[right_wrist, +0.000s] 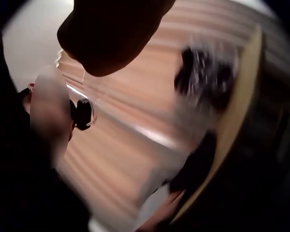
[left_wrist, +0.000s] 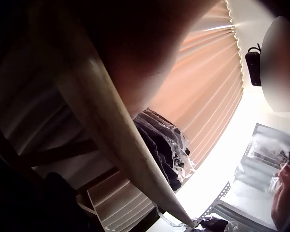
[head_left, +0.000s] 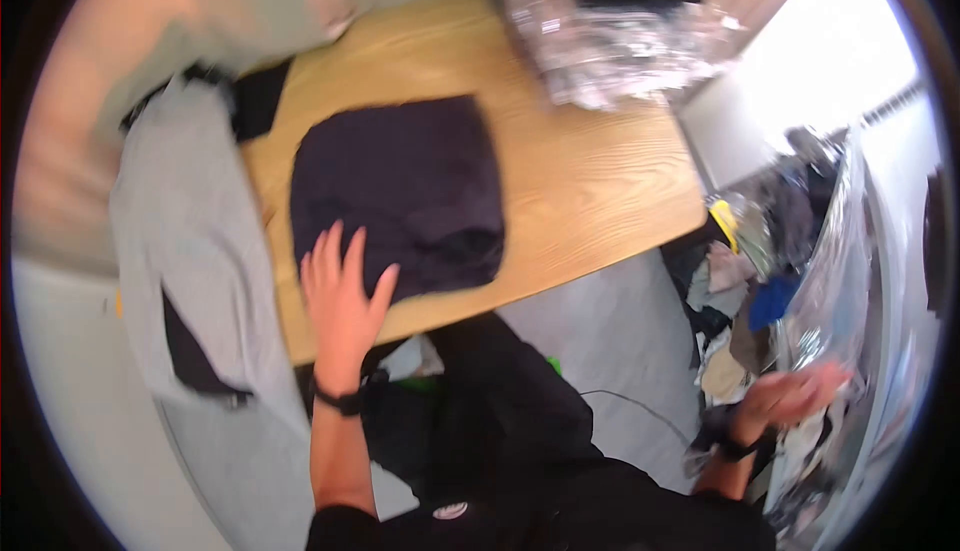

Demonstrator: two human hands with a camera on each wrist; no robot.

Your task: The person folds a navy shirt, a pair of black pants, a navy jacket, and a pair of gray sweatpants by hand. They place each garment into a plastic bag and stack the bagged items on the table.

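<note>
A dark, neatly folded garment lies flat on the wooden table. My left hand rests on its near left corner, fingers spread and straight. Off the table to the right, my right hand has its fingers curled at the lower end of a clear plastic bag. In the left wrist view the right hand is raised, with clear film at its fingertips. The right wrist view is blurred and shows little of what that hand holds.
A grey garment with black parts hangs along the table's left side. Plastic-wrapped clothes are stacked at the far right corner. Beyond the right edge lies a heap of mixed clothes. A cable runs across the floor.
</note>
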